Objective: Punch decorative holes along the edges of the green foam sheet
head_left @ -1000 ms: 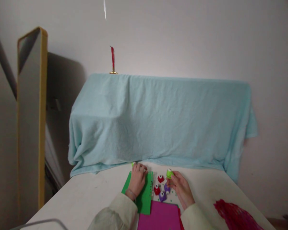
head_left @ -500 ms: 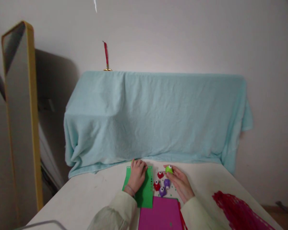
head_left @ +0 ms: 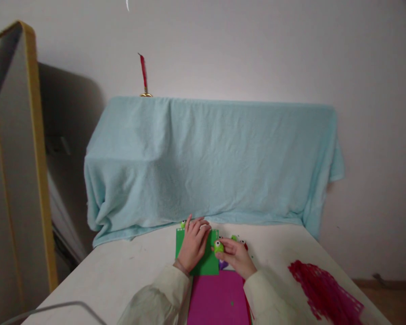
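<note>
My left hand (head_left: 194,243) lies with fingers spread on a green sheet of paper (head_left: 203,267), which has a row of small punched holes along its far edge. My right hand (head_left: 238,257) grips a small green craft paper punch (head_left: 218,247) with an eye on it, at the sheet's right edge. Whether the sheet is inside the punch I cannot tell. Partly hidden by my right hand are a purple punch (head_left: 222,264), a red one (head_left: 244,244) and a green piece (head_left: 234,238). Another green punch (head_left: 183,224) sits beyond my left fingers.
A magenta sheet (head_left: 218,298) lies nearest me, with a green scrap on it and red sheets under its right side. Crumpled red netting (head_left: 325,291) rests on the right of the white table (head_left: 122,280). A light-blue cloth (head_left: 223,158) drapes behind; a gold-framed mirror (head_left: 37,158) leans left.
My right hand has brought the green punch left to the sheet's edge, now covering much of the punch cluster. The green sheet has shifted and its near edge sits farther back. The view moved slightly.
</note>
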### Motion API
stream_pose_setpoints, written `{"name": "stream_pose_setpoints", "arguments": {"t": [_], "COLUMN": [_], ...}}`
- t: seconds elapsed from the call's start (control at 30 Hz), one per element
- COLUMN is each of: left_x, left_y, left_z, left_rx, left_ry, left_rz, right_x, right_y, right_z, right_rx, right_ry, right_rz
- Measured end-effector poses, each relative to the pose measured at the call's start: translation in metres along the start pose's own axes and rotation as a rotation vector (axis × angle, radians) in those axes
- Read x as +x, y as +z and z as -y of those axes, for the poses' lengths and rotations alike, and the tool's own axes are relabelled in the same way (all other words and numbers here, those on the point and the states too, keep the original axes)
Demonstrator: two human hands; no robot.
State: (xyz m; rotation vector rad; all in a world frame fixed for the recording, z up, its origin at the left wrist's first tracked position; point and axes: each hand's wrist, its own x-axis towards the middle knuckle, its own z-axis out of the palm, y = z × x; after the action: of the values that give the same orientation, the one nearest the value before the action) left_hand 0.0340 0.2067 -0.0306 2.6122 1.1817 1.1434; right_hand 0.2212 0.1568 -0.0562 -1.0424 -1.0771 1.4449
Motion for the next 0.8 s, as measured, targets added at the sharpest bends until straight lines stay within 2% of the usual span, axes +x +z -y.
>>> {"name": "stream_pose_setpoints", "arguments": {"t": [0.1,0.2,0.27,0.37,0.43,0.5,0.57,0.63,0.7,0.8], "left_x": [-0.003,-0.002,0.0,0.001,-0.002,-0.007,-0.011,-0.014,-0.015,-0.015], "left_y": [-0.001,0.004,0.014,0.035,0.047,0.055,0.058,0.059,0.058,0.055], "left_z": [-0.005,-0.005,0.0,0.008,0.009,0.007,0.003,0.002,0.002,0.004], "left_rx": [0.035,-0.059,-0.253,-0.784,-1.155,-1.337,-1.385,-1.359,-1.309,-1.255], "left_ry": [-0.078,-0.312,-0.489,-0.78,-0.834,-0.809,-0.795,-0.789,-0.763,-0.708], "left_rz": [-0.193,-0.43,-0.498,-0.374,-0.138,0.124,0.315,0.422,0.456,0.442], "right_x": [0.002,0.004,0.005,0.006,0.006,0.006,0.006,0.006,0.005,0.004], "right_y": [-0.004,-0.011,-0.016,-0.021,-0.022,-0.021,-0.02,-0.02,-0.019,-0.017], "right_z": [0.002,0.004,0.005,0.005,0.005,0.005,0.003,0.001,-0.001,-0.003], "right_rx": [0.065,0.251,0.391,0.518,0.534,0.524,0.517,0.513,0.497,0.444], "right_ry": [-0.051,-0.127,-0.151,-0.16,-0.162,-0.164,-0.163,-0.14,-0.102,-0.071], "right_rz": [-0.101,-0.213,-0.27,-0.319,-0.327,-0.323,-0.309,-0.292,-0.274,-0.271]}}
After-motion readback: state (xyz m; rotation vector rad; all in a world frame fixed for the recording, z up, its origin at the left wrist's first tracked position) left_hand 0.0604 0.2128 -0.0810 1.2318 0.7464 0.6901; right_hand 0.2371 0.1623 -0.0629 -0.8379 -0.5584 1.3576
